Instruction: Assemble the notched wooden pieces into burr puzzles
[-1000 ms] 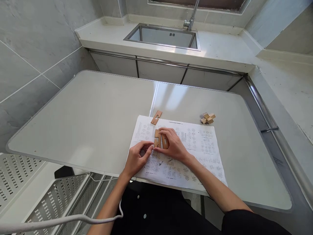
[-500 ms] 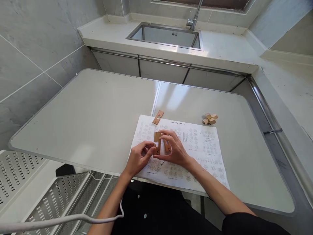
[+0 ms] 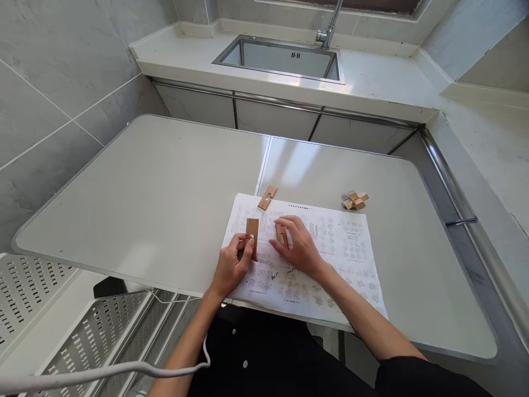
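My left hand (image 3: 232, 266) pinches a flat slotted wooden piece (image 3: 252, 230) and holds it upright over the left part of a printed instruction sheet (image 3: 330, 259). Just to the right, my right hand (image 3: 298, 248) closes its fingers on a second wooden piece (image 3: 281, 232) resting on the sheet. The two pieces are apart. A third slotted piece (image 3: 267, 197) lies at the sheet's top edge. An assembled wooden burr puzzle (image 3: 355, 200) sits on the table beyond the sheet's right corner.
The sheet lies on a white folding table (image 3: 157, 187). Behind it runs a counter with a steel sink (image 3: 285, 58) and tap (image 3: 328, 27). A perforated metal rack (image 3: 61, 314) stands at lower left, and a white cable (image 3: 124, 372) crosses below the table edge.
The two wooden pieces, held together between both hands before, have come apart. My left hand carried one piece to the left; my right hand kept the other on the sheet.
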Tool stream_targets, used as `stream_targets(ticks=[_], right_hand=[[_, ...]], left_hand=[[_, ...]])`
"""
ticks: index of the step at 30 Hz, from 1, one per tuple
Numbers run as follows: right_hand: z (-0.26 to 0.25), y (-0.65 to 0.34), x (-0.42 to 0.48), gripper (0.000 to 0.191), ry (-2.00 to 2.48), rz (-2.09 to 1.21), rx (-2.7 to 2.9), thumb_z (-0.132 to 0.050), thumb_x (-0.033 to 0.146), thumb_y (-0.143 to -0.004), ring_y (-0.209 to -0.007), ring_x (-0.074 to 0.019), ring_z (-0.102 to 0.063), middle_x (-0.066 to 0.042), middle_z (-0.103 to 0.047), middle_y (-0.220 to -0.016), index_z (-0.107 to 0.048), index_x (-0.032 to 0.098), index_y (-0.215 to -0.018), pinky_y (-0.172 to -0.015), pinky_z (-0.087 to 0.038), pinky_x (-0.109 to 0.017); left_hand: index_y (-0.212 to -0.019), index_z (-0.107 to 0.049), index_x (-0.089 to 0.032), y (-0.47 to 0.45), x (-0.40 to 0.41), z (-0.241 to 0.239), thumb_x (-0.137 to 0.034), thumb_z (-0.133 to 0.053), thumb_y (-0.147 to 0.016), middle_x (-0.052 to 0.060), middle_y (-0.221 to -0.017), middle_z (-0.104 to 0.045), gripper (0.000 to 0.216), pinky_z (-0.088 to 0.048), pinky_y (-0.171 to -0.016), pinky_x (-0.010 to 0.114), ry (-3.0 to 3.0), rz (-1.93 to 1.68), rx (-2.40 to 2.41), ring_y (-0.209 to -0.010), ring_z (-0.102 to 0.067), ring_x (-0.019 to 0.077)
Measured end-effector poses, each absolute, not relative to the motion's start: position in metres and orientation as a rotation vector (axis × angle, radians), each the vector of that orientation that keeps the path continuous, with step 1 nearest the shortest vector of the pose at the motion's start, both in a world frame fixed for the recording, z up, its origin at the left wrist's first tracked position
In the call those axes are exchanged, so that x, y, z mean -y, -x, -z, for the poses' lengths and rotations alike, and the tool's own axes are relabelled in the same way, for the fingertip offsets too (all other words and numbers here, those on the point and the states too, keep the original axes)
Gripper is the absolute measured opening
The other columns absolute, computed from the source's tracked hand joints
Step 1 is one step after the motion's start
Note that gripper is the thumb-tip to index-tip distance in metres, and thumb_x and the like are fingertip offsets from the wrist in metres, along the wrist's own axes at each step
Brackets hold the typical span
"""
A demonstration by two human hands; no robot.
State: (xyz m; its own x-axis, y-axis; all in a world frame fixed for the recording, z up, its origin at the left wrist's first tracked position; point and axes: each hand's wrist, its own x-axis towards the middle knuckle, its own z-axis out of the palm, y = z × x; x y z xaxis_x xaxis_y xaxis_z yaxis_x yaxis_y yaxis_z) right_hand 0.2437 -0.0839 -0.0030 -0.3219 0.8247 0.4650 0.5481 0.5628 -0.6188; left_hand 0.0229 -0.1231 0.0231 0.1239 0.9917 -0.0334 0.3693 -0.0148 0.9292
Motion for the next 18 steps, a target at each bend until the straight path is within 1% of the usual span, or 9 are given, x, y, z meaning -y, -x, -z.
stream_targets(ticks=[2, 3, 5, 7, 9, 11, 14, 16, 18], right_hand=[[0.0060, -0.2438, 0.0826, 0.021, 1.296, -0.360, 1.925, -0.060, 0.034, -0.102, -0.102, -0.0281, -0.061, -0.012, -0.063, -0.110, -0.058, 0.021, -0.119, -0.087, -0.055, -0.044], [0.0072, -0.2437, 0.0822, 0.017, 1.386, -0.329, 1.902, -0.060, 0.035, -0.101, -0.097, -0.0275, -0.060, -0.011, -0.063, -0.104, -0.059, 0.021, -0.111, -0.083, -0.054, -0.043], [0.0085, -0.2434, 0.0817, 0.021, 1.516, -0.297, 1.918, -0.064, 0.042, -0.099, -0.089, -0.0269, -0.058, -0.008, -0.062, -0.095, -0.058, 0.022, -0.099, -0.079, -0.050, -0.042], [0.0083, -0.2429, 0.0818, 0.027, 1.563, -0.290, 1.985, -0.069, 0.047, -0.095, -0.085, -0.0263, -0.055, -0.007, -0.062, -0.090, -0.057, 0.023, -0.092, -0.079, -0.048, -0.041], [0.0071, -0.2423, 0.0820, 0.027, 1.550, -0.292, 2.048, -0.072, 0.045, -0.092, -0.085, -0.0258, -0.055, -0.006, -0.063, -0.089, -0.057, 0.023, -0.089, -0.079, -0.046, -0.040], [0.0061, -0.2416, 0.0820, 0.022, 1.498, -0.313, 2.091, -0.071, 0.039, -0.092, -0.084, -0.0253, -0.055, -0.006, -0.064, -0.088, -0.057, 0.023, -0.087, -0.078, -0.045, -0.039], [0.0062, -0.2406, 0.0821, 0.018, 1.394, -0.340, 2.131, -0.064, 0.033, -0.097, -0.080, -0.0241, -0.056, -0.006, -0.065, -0.084, -0.056, 0.023, -0.084, -0.074, -0.044, -0.037], [0.0063, -0.2401, 0.0831, 0.024, 1.344, -0.372, 2.124, -0.057, 0.035, -0.102, -0.076, -0.0233, -0.057, -0.006, -0.065, -0.081, -0.055, 0.023, -0.081, -0.071, -0.044, -0.037], [0.0052, -0.2395, 0.0850, 0.028, 1.336, -0.494, 2.062, -0.051, 0.039, -0.106, -0.069, -0.0214, -0.058, -0.005, -0.066, -0.077, -0.054, 0.024, -0.083, -0.066, -0.044, -0.035]], left_hand=[[-0.106, -0.056, -0.022, -0.0226, 0.1235, -0.0220, -0.046, -0.048, -0.106, -0.004, -0.069, -0.068, 0.026, -0.051, -0.074, 0.028, -1.529, -0.898, -1.404, -0.066, -0.065, 0.0159], [-0.108, -0.056, -0.021, -0.0223, 0.1237, -0.0214, -0.047, -0.048, -0.106, -0.004, -0.069, -0.067, 0.026, -0.051, -0.072, 0.028, -1.522, -0.897, -1.410, -0.065, -0.064, 0.0159], [-0.112, -0.057, -0.021, -0.0219, 0.1241, -0.0208, -0.047, -0.050, -0.105, -0.004, -0.069, -0.065, 0.027, -0.050, -0.070, 0.028, -1.510, -0.892, -1.418, -0.064, -0.063, 0.0160], [-0.114, -0.058, -0.021, -0.0219, 0.1245, -0.0213, -0.047, -0.052, -0.104, -0.004, -0.070, -0.064, 0.028, -0.049, -0.068, 0.028, -1.510, -0.887, -1.427, -0.064, -0.063, 0.0162], [-0.116, -0.059, -0.022, -0.0222, 0.1245, -0.0222, -0.046, -0.054, -0.103, -0.003, -0.073, -0.065, 0.027, -0.049, -0.068, 0.027, -1.522, -0.887, -1.436, -0.064, -0.062, 0.0162], [-0.118, -0.057, -0.022, -0.0228, 0.1243, -0.0231, -0.044, -0.055, -0.102, -0.003, -0.076, -0.065, 0.027, -0.049, -0.069, 0.027, -1.538, -0.899, -1.437, -0.066, -0.062, 0.0162], [-0.121, -0.054, -0.021, -0.0233, 0.1238, -0.0237, -0.041, -0.055, -0.102, -0.003, -0.076, -0.064, 0.027, -0.048, -0.070, 0.027, -1.576, -0.918, -1.415, -0.068, -0.061, 0.0158], [-0.124, -0.051, -0.021, -0.0231, 0.1240, -0.0237, -0.041, -0.055, -0.103, -0.004, -0.075, -0.061, 0.029, -0.047, -0.069, 0.027, -1.589, -0.919, -1.393, -0.068, -0.060, 0.0155], [-0.127, -0.049, -0.022, -0.0224, 0.1247, -0.0235, -0.041, -0.055, -0.103, -0.004, -0.075, -0.060, 0.032, -0.046, -0.069, 0.027, -1.584, -0.902, -1.360, -0.068, -0.060, 0.0154]])
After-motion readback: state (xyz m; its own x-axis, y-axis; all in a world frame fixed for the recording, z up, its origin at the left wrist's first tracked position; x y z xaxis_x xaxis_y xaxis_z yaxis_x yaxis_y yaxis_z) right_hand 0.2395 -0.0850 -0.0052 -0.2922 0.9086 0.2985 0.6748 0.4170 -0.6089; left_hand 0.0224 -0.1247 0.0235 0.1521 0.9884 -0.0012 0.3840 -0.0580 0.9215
